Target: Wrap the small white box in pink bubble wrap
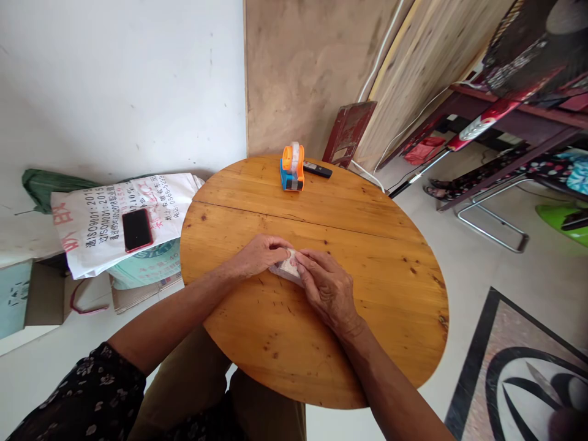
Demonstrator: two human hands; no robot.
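Observation:
A small, flat, whitish package (289,267), like a little box with a clear or pale edge, lies on the round wooden table (390,275). My left hand (258,256) holds its left end, fingers curled over the far side. From the right, my right hand (329,288) grips the other end, with the thumb and fingertips pressed on the top. The fingers cover part of the package, and its exact kind does not show. Farther back on the table stands an orange and blue tape dispenser (292,166).
A black remote-like object (318,169) lies beside the dispenser. Left of the table, a phone (137,230) rests on a white printed sack (96,208). A dark red chair (351,128) stands behind the table. At the right, a person's legs (478,174) show under a desk (528,119).

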